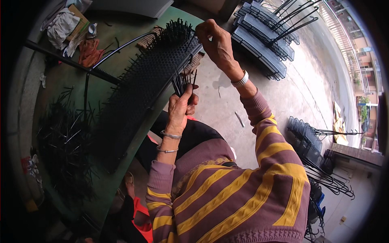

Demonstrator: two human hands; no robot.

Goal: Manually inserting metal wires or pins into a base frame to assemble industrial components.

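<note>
My left hand (181,108) is closed round a bundle of thin black strips (178,86), which fan upward out of the fist beside the panel's near edge. My right hand (216,45) hovers at the far right corner of a long black mesh panel (139,79). Its fingers are curled in a pinch; whatever they hold is too small or hidden to make out. Short black strips (178,31) bristle thickly from the panel's far end, and more stick out along its left edge.
The panel lies on a green table (133,162). A big heap of loose black strips (67,150) covers its left part, with rags (89,52) farther back. Stacked mesh racks with long hooks (263,40) stand on the floor; more racks (306,135) are at right.
</note>
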